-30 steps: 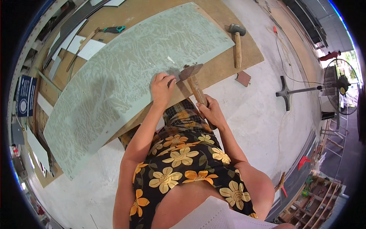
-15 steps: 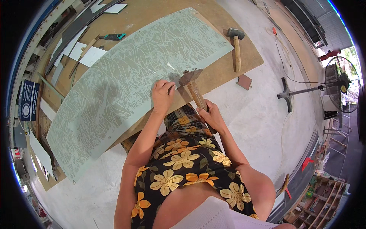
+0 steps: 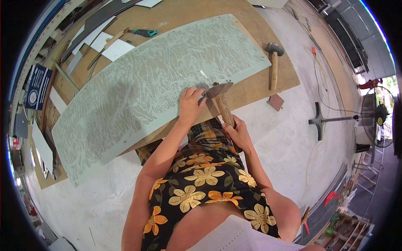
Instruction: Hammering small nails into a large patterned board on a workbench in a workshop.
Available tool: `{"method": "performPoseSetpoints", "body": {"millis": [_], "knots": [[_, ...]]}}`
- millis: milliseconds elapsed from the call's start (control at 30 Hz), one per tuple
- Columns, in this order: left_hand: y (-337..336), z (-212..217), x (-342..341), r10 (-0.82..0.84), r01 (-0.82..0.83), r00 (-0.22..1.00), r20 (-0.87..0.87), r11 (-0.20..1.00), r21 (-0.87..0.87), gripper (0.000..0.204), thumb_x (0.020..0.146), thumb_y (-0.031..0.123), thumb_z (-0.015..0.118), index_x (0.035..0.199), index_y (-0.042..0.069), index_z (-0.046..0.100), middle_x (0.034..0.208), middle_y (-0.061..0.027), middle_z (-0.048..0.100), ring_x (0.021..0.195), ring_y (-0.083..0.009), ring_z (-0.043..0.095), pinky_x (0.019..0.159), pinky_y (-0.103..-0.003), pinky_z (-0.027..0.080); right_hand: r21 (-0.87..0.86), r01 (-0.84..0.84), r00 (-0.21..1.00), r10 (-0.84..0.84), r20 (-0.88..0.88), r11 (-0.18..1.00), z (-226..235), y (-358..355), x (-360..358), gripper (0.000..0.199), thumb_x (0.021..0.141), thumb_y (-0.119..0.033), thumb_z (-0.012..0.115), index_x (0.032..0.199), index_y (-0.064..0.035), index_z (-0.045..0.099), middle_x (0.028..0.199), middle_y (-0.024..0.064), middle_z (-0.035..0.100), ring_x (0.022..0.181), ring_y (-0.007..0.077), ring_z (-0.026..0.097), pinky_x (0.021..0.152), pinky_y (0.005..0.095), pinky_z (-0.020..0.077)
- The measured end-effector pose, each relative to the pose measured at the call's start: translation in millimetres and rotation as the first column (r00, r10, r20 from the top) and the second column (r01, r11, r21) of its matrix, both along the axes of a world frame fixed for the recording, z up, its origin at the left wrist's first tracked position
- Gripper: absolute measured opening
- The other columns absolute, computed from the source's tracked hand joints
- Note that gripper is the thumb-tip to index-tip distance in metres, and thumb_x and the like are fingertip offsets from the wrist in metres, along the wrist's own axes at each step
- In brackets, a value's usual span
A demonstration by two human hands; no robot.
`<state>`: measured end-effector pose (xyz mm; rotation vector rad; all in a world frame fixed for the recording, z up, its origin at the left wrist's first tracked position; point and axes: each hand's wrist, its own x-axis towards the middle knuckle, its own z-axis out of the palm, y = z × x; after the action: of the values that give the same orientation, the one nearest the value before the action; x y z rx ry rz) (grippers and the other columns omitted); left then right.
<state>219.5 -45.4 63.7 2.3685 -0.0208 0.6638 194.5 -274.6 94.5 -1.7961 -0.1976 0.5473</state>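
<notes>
My right hand (image 3: pixel 239 134) grips the wooden handle of a hammer (image 3: pixel 222 106). Its metal head is over the near edge of a pale green patterned panel (image 3: pixel 167 67), just right of my left fingers. My left hand (image 3: pixel 191 103) rests at that same edge with its fingers curled together. Something small and dark shows at its fingertips, too small to name. Small dark bits (image 3: pixel 215 84) lie on the panel behind the hammer head. Beneath the panel is a brown board (image 3: pixel 251 90). Whether the hammer head touches the panel, I cannot tell.
A black-headed mallet (image 3: pixel 274 67) lies right of the panel. Beyond the panel are a green-and-black handled tool (image 3: pixel 143 32) and white offcuts (image 3: pixel 117 49). A reddish-brown square piece (image 3: pixel 275 102) lies off the board's edge. A fan (image 3: pixel 374 115) stands at the far right.
The whole view has shifted, so the panel and tools sit further right in it. My hands keep nearly the same places on the panel, and the hammer stays in my right hand.
</notes>
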Motion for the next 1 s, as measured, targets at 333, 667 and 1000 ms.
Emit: {"method": "performPoseSetpoints", "body": {"millis": [333, 667, 1000], "knots": [[16, 6, -36, 0.033, -0.029, 0.998, 0.052, 0.996, -0.080, 0.040, 0.076, 0.007, 0.074, 0.115, 0.008, 0.064, 0.108, -0.0125, 0.060, 0.101, -0.0329, 0.057, 0.087, -0.043, 0.048, 0.044, -0.005, 0.998, 0.008, -0.062, 0.999, 12, 11, -3, 0.024, 0.092, -0.015, 0.060, 0.107, 0.0030, 0.058, 0.066, -0.0002, 0.054, 0.052, 0.0071, 0.048, 0.047, 0.0243, 0.0389], [63, 28, -100, 0.302, -0.284, 0.950, 0.080, 0.941, -0.183, 0.033, 0.078, 0.005, 0.073, 0.110, 0.008, 0.067, 0.108, -0.0126, 0.062, 0.099, -0.0316, 0.059, 0.086, -0.039, 0.048, 0.048, -0.031, 0.998, 0.033, -0.047, 0.998, 26, 26, -4, 0.012, 0.093, -0.012, 0.058, 0.093, -0.0011, 0.054, 0.064, -0.0010, 0.051, 0.049, 0.0063, 0.046, 0.046, 0.0230, 0.0371], [115, 35, -168, 0.571, -0.545, 0.821, 0.018, 0.792, -0.276, 0.029, 0.082, 0.004, 0.070, 0.111, 0.007, 0.068, 0.107, -0.0116, 0.064, 0.095, -0.0277, 0.061, 0.084, -0.035, 0.048, 0.034, -0.173, 0.982, 0.175, -0.073, 0.984, 32, 53, -11, 0.010, 0.094, -0.009, 0.057, 0.095, -0.0001, 0.054, 0.062, -0.0010, 0.050, 0.049, 0.0065, 0.046, 0.046, 0.0229, 0.0371]]}}
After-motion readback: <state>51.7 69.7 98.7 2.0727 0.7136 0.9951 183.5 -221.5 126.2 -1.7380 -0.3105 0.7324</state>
